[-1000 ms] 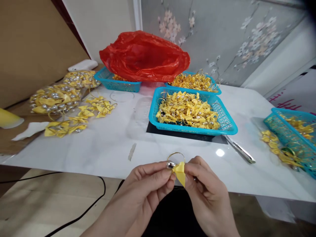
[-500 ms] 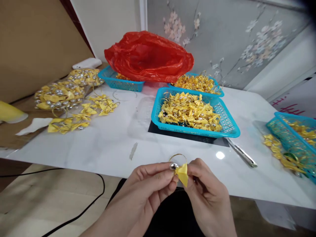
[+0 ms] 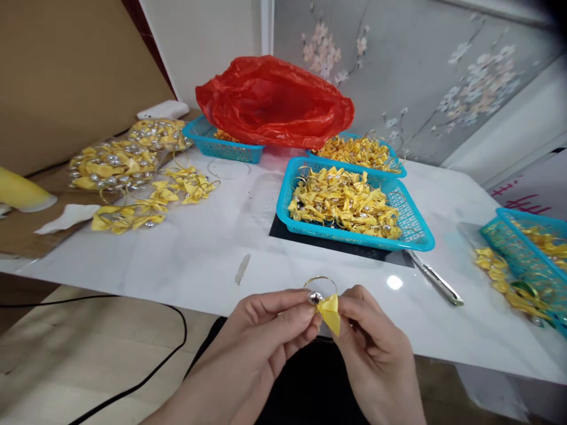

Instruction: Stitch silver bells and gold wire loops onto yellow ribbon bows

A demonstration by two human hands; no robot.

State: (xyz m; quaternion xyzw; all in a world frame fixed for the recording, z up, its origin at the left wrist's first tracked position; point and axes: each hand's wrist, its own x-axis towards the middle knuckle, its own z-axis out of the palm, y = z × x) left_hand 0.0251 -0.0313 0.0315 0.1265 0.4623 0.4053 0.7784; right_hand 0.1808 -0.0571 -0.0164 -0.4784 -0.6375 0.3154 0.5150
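Pinching something small, both of them? What is it?

A yellow ribbon bow (image 3: 331, 311) with a silver bead (image 3: 315, 297) at its knot and a gold wire loop (image 3: 319, 278) standing up behind it. The left hand (image 3: 270, 330) has thumb and forefinger closed on the bead side. The right hand (image 3: 372, 342) grips the bow's other wing the same way.

Where does the piece sit?

In the air at the near edge of the white table (image 3: 199, 254), between the two hands and just over the person's lap. Nothing else touches it.

Why fingertips only?

I'd judge it is too small and soft for a fuller grip. Holding each side separately also keeps the bead facing up, where the eye can check it.

And the stock around it?

A blue basket (image 3: 354, 241) heaped with the same bows stands just beyond the hands, on a black mat (image 3: 305, 236), probably so that a short reach gets to it. Two more baskets (image 3: 221, 150) stand farther back, partly under a red plastic bag (image 3: 274, 100). Another basket (image 3: 518, 248) is at the right edge, with loose bows beside it.

The left side?

Loose bows (image 3: 133, 215) lie spread on the table, with tighter beaded bundles (image 3: 113, 168) beyond them, well apart from the baskets. That looks like sorting by kind.

Any tools?

A metal tool (image 3: 436, 278) lies to the right of the near basket, untouched. I cannot tell what kind it is.
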